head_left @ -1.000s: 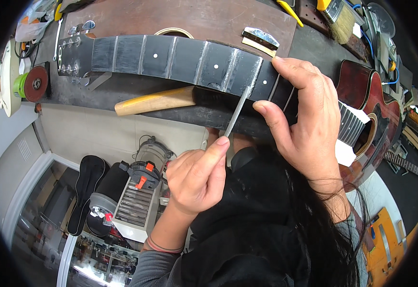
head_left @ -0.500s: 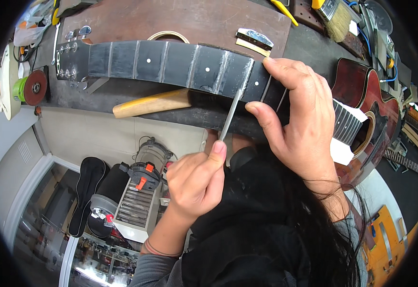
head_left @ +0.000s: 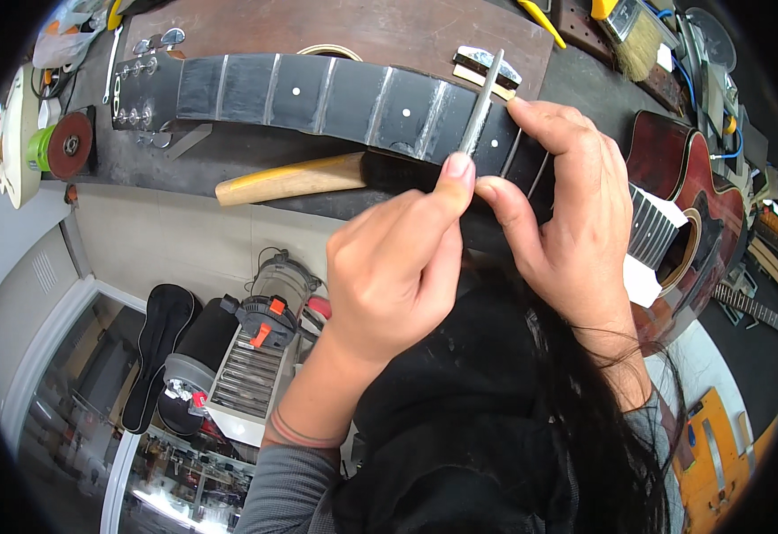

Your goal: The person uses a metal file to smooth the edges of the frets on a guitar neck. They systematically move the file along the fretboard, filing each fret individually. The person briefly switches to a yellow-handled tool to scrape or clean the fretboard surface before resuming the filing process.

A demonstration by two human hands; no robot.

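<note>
A guitar neck [head_left: 344,100] lies across the bench with its dark fretboard up, dotted with white inlays. Pale dusty lines mark the fret positions, and its headstock [head_left: 144,98] with metal tuners is at the left. My left hand [head_left: 398,258] is closed around a slim metal file [head_left: 482,109], thumb along it. The file lies across the fretboard near a fret line, its tip beyond the far edge. Just right of it, my right hand [head_left: 580,196] clasps the neck, with thumb at the near edge and forefinger at the far edge.
A wooden-handled tool [head_left: 291,181] lies under the neck's near side. Beyond it rests a small metal-topped block [head_left: 487,67]. A brush [head_left: 629,44] sits far right, a red guitar [head_left: 660,160] at right. A sanding disc [head_left: 70,145] stands left; a vacuum [head_left: 273,311] is below.
My left hand has moved forward and right, pushing the file across the fretboard until its tip passes the far edge. My right hand keeps its hold on the neck.
</note>
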